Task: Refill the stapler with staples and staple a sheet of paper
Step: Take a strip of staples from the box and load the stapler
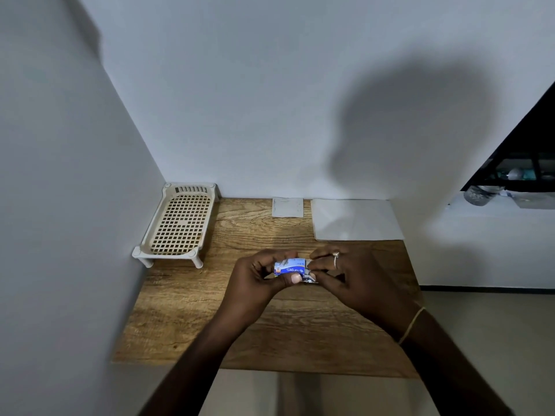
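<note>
A small blue and white box of staples [290,266] is held above the middle of the wooden table [246,325]. My left hand [261,280] grips its left end, thumb on the front. My right hand [351,274], with a ring on one finger, pinches the box's right end, where a white flap and a bit of metal show. A white sheet of paper [356,219] lies flat at the table's back right. A smaller white piece of paper [287,207] lies to its left by the wall. No stapler is visible; the hands may hide it.
A beige plastic rack with a grid top [177,226] stands on short legs at the table's back left corner, against the walls. Walls close the table at the left and back. The table's right edge drops to the floor.
</note>
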Demonstrator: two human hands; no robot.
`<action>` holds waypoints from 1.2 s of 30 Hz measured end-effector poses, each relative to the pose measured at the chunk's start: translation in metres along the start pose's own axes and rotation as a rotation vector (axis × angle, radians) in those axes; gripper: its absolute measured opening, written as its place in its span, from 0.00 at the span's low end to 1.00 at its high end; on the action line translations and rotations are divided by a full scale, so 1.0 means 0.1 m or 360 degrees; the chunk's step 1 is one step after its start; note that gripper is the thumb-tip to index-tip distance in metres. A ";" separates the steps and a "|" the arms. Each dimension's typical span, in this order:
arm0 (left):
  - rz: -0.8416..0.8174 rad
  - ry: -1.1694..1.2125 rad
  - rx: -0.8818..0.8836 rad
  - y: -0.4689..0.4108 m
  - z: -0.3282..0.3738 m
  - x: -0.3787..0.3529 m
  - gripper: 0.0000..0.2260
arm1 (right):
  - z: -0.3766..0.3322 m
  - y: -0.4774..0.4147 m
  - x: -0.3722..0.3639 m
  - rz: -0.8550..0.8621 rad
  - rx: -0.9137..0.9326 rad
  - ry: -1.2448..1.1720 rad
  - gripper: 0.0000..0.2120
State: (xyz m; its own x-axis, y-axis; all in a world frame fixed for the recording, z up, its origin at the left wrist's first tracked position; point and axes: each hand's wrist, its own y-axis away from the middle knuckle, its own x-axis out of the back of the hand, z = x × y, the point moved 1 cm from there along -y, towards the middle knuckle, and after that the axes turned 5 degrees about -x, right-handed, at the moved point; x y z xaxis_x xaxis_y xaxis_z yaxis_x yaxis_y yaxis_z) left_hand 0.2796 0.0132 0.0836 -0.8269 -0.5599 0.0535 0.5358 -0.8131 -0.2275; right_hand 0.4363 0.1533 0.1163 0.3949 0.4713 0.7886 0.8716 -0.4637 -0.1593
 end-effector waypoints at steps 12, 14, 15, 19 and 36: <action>-0.0129 -0.0097 -0.0023 0.00 -0.04 -0.01 0.09 | 0.10 -0.02 -0.09 -0.0021 0.0030 -0.0019 0.14; -0.0124 -0.0102 -0.0008 0.00 -0.05 -0.01 0.09 | 0.10 -0.03 -0.09 -0.0007 0.0051 -0.0001 0.13; -0.0124 -0.0092 -0.0002 0.00 -0.05 -0.02 0.09 | 0.10 -0.03 -0.09 -0.0001 0.0055 0.0013 0.12; -0.0105 -0.0074 0.0017 0.00 -0.05 -0.03 0.10 | 0.11 -0.03 -0.12 0.0026 0.0043 -0.0009 0.11; -0.0159 -0.0602 0.0010 -0.06 0.00 -0.04 0.15 | 0.47 0.15 -0.64 0.0021 -0.0661 -0.1772 0.12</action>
State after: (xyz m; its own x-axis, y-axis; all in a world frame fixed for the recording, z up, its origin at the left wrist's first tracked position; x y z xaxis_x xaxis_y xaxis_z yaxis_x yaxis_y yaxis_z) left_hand 0.2793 0.0206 0.0844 -0.7542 -0.4963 0.4300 0.4579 -0.8668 -0.1974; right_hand 0.4374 0.1517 0.0360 0.6174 0.7622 -0.1946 0.7856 -0.5845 0.2031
